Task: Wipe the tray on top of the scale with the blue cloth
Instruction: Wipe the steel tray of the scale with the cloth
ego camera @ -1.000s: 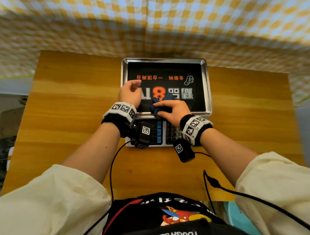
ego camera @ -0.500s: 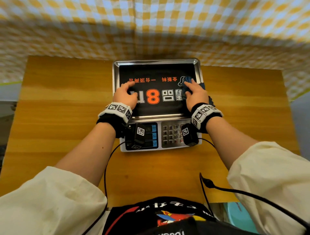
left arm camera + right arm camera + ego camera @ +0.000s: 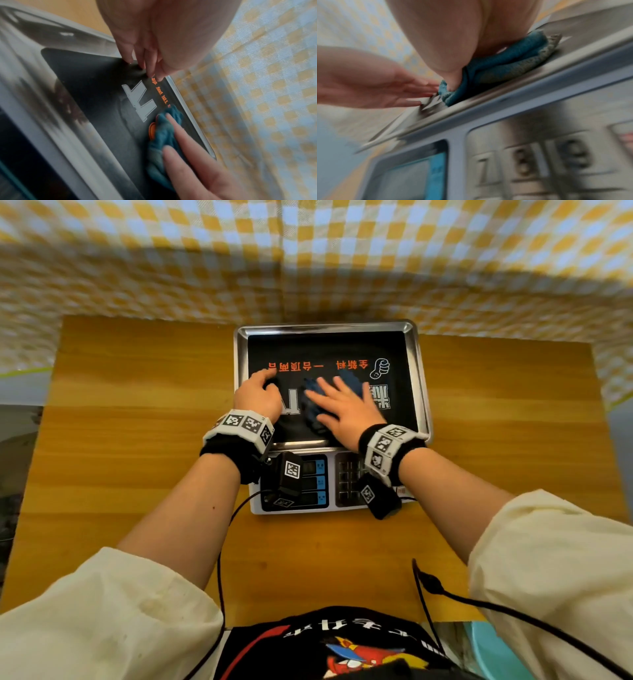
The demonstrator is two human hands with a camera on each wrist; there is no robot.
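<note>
A steel tray (image 3: 325,327) with a black printed sheet inside sits on the white scale (image 3: 329,484). A crumpled blue cloth (image 3: 349,381) lies on the middle of the tray. My right hand (image 3: 342,409) presses flat on it with fingers spread. The cloth (image 3: 164,135) bunches under the right fingers (image 3: 188,155) in the left wrist view. In the right wrist view the cloth (image 3: 505,60) is squashed under my palm. My left hand (image 3: 262,393) rests its fingertips (image 3: 145,65) on the tray's left part and holds nothing.
The scale stands at the back middle of a wooden table (image 3: 137,440), its keypad (image 3: 539,162) and display facing me. A yellow checked curtain (image 3: 308,251) hangs right behind the table. Black cables (image 3: 479,601) run from my wrists across the front edge.
My right hand slid the cloth from the tray's front edge to its right side, then back left to the middle. The left hand stayed on the tray's left part.
</note>
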